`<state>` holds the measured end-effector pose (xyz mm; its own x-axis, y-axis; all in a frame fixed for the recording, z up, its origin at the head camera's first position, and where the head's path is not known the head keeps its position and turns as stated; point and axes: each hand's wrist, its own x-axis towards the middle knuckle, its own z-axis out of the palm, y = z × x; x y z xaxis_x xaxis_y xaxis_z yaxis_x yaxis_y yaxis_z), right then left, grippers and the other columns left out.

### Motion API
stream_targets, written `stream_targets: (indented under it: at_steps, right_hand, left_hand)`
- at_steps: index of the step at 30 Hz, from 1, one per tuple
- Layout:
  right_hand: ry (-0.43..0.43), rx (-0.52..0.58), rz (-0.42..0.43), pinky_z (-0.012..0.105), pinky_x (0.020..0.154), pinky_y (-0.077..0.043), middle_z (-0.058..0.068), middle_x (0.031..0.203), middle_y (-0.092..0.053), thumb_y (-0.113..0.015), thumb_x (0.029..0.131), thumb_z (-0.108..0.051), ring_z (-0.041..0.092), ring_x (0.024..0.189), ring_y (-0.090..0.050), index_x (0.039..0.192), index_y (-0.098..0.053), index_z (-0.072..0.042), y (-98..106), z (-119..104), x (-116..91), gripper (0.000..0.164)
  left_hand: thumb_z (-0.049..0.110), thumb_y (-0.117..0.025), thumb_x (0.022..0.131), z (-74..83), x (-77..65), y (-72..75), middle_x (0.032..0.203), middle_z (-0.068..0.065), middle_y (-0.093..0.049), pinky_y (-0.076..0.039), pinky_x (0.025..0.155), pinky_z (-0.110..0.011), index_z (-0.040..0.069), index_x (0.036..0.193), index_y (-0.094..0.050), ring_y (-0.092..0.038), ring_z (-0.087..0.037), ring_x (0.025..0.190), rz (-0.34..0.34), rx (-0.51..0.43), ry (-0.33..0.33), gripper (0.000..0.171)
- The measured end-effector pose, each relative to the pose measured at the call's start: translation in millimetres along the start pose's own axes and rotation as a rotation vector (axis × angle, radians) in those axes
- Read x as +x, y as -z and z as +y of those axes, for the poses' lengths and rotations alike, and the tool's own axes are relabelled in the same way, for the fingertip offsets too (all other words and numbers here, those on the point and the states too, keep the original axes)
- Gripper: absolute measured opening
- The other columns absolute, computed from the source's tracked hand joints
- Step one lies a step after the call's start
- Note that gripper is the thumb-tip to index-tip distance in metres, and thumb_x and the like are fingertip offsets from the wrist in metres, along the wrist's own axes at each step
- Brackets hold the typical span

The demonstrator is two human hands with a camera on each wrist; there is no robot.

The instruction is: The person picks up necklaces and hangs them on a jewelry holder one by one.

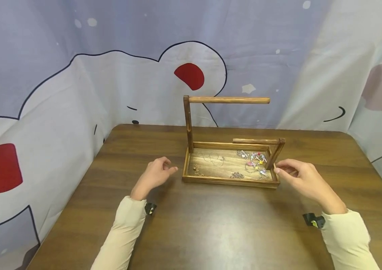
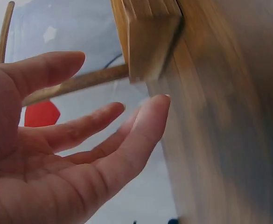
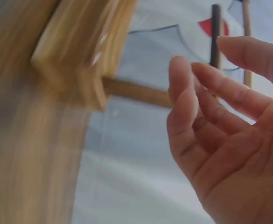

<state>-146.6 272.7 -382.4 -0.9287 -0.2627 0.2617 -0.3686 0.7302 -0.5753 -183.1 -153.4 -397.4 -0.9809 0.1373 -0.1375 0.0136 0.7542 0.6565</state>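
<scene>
A wooden jewellery stand with a shallow tray (image 1: 228,181) sits on the table. Its tall left post carries a long bar (image 1: 229,100); the short right post (image 1: 275,153) carries a lower bar. To the tray's left, my left hand (image 1: 155,173) hovers with loosely bent fingers and nothing in them. My right hand (image 1: 300,179) is at the tray's right end, fingertips close to its corner. In the right wrist view the thumb and fingers (image 3: 180,116) are apart, with nothing between them. Colourful beaded bracelets (image 1: 255,163) lie in the tray's right part.
Silvery chains (image 1: 237,175) and thin necklaces (image 1: 214,159) lie in the tray, with small gold-coloured pieces (image 1: 196,170) at its left. The brown table (image 1: 217,225) extends around the stand. A printed curtain (image 1: 137,82) hangs behind the table and along its sides.
</scene>
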Motion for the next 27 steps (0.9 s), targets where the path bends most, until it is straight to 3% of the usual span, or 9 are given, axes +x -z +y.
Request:
stream_targets:
  at_steps: [2, 9, 14, 18, 21, 24, 27]
  right_hand:
    - [-0.013, 0.024, -0.034, 0.023, 0.063, -0.048, 0.003, 0.085, -0.066, -0.06, 0.088, -0.023, 0.01, 0.073, -0.06, 0.1, -0.065, -0.009, -5, -7, 6, 0.019]
    - [-0.021, 0.015, -0.122, 0.028, 0.064, -0.047, 0.004, 0.083, -0.066, -0.06, 0.088, -0.022, 0.014, 0.074, -0.06, 0.1, -0.063, -0.009, -21, -22, 28, 0.018]
    - [-0.023, 0.014, -0.165, 0.029, 0.062, -0.046, 0.005, 0.083, -0.066, -0.06, 0.088, -0.017, 0.012, 0.071, -0.06, 0.101, -0.063, -0.005, -32, -24, 44, 0.018]
    - [-0.049, -0.018, -0.166, 0.036, 0.067, -0.047, 0.007, 0.088, -0.065, -0.058, 0.088, -0.014, 0.019, 0.076, -0.062, 0.1, -0.063, -0.003, -40, -18, 59, 0.017]
    - [-0.093, -0.071, -0.155, 0.042, 0.071, -0.047, 0.012, 0.089, -0.065, -0.058, 0.086, -0.012, 0.028, 0.082, -0.061, 0.099, -0.062, 0.001, -50, -14, 61, 0.019]
    - [-0.177, -0.102, -0.16, 0.047, 0.074, -0.046, 0.019, 0.093, -0.063, -0.056, 0.083, -0.01, 0.036, 0.089, -0.059, 0.103, -0.06, 0.005, -60, -12, 59, 0.026]
    - [-0.247, -0.1, -0.174, 0.048, 0.076, -0.046, 0.024, 0.096, -0.062, -0.056, 0.081, -0.009, 0.039, 0.092, -0.058, 0.107, -0.056, 0.009, -64, -9, 60, 0.032]
  left_hand:
    - [0.035, -0.059, 0.086, 5.8, 4.1, -6.5, 0.098, -0.009, -0.058, -0.046, 0.077, -0.04, -0.001, 0.12, -0.053, -0.056, -0.022, 0.089, -0.003, 0.002, 0.029, 0.05]
    - [0.029, -0.063, 0.083, 22.4, 12.9, -24.4, 0.085, -0.01, -0.059, -0.046, 0.076, -0.04, -0.006, 0.117, -0.052, -0.053, -0.022, 0.077, 0.028, 0.003, 0.081, 0.05]
    - [0.026, -0.064, 0.084, 30.0, 18.4, -34.8, 0.106, -0.018, -0.06, -0.044, 0.085, -0.044, -0.006, 0.118, -0.052, -0.055, -0.029, 0.098, 0.025, 0.011, 0.078, 0.049]
    - [0.024, -0.062, 0.086, 33.8, 21.9, -41.8, 0.117, -0.022, -0.055, -0.044, 0.087, -0.044, -0.007, 0.117, -0.051, -0.052, -0.033, 0.106, 0.047, 0.014, 0.052, 0.045]
    - [0.02, -0.061, 0.086, 29.9, 17.7, -50.1, 0.101, -0.019, -0.06, -0.048, 0.072, -0.038, -0.007, 0.111, -0.053, -0.057, -0.027, 0.084, 0.072, -0.019, 0.051, 0.037]
    - [0.015, -0.06, 0.086, 25.1, 12.4, -57.3, 0.083, -0.013, -0.058, -0.044, 0.056, -0.031, -0.007, 0.108, -0.054, -0.052, -0.02, 0.063, 0.095, -0.056, 0.055, 0.031]
    - [0.012, -0.058, 0.087, 25.2, 12.7, -58.8, 0.073, -0.009, -0.054, -0.04, 0.049, -0.029, -0.007, 0.106, -0.055, -0.048, -0.017, 0.055, 0.115, -0.084, 0.043, 0.026]
